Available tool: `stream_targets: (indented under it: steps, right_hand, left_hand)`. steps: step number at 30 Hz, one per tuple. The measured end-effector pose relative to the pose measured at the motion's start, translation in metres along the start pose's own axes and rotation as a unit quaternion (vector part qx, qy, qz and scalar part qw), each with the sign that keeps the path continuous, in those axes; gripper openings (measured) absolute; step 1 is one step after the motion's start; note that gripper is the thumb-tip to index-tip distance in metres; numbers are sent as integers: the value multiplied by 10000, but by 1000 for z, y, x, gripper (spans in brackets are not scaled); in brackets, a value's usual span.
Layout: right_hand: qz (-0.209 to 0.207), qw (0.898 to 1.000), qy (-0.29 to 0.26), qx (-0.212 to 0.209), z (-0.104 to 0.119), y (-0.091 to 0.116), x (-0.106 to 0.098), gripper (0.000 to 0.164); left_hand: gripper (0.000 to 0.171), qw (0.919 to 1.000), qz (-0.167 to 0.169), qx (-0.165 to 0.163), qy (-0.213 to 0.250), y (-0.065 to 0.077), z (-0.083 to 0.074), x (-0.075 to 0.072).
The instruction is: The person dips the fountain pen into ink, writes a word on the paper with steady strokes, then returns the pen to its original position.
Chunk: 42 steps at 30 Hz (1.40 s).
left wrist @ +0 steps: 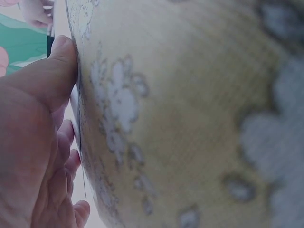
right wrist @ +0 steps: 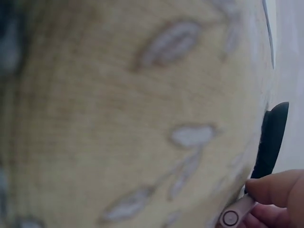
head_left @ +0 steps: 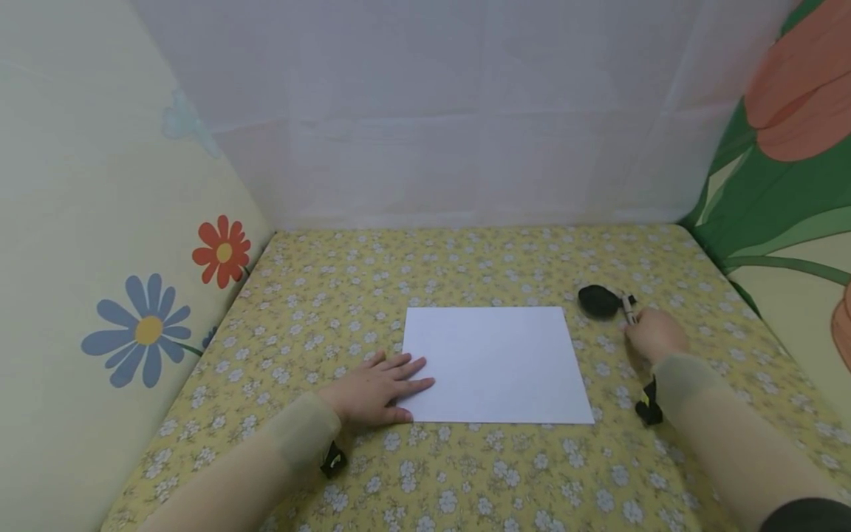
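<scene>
A white sheet of paper [head_left: 500, 365] lies flat on the flowered tablecloth. My left hand [head_left: 369, 390] rests with spread fingers on the sheet's left edge; the left wrist view shows the same hand [left wrist: 28, 142] from its thumb side. Right of the paper, my right hand [head_left: 658, 336] pinches a pale, slim pen-like stick [head_left: 628, 307] between thumb and fingers. In the right wrist view, the stick [right wrist: 232, 216] has a round end with a ring mark. Just left of it lies a dark oval object [head_left: 598, 301], also seen as a black shape [right wrist: 272, 140] beyond the thumb; its kind is unclear.
The yellow tablecloth [head_left: 372, 273] with white flowers covers the table. A white sheet of cloth [head_left: 425, 125] hangs behind. Flower-painted panels stand at the left [head_left: 80, 222] and right [head_left: 791, 199]. A small black wrist device [head_left: 334, 459] sits under the left sleeve.
</scene>
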State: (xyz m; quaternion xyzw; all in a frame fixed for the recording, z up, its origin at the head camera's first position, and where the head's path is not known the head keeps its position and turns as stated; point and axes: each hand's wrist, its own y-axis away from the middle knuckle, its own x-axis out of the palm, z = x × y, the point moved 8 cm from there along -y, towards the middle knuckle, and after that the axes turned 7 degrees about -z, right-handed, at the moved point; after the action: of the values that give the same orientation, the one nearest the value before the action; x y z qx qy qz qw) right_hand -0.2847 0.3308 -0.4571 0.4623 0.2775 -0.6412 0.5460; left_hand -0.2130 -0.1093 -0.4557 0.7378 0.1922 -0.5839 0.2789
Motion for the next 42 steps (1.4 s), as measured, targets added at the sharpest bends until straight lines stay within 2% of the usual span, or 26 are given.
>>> stream_targets:
  steps: [6,13,22,30,37,42]
  right_hand:
    - [54,9999,-141,29,-2,1,-2,28]
    - [-225,9995,-225,6,2,5,-8,29]
    - [-491,9969,122,-609,18,15,-19,33]
    - [-97,9950,517,-844,38,24,-23,42]
    - [-57,9907,797,-1099,52,20,-27,33]
    - [56,9887,943,-1167,56,18,-28,32]
  left_hand:
    - [65,10000,18,-19,-16,0,0,0]
    - [65,10000,10,-10,-52,0,0,0]
    - [65,10000,6,-43,-34,-1,1,2]
    - [65,10000,-13,-32,3,-1,2,1]
    - [65,10000,-47,-7,74,-1,0,-1]
    - [65,10000,-14,-9,55,-1,0,0]
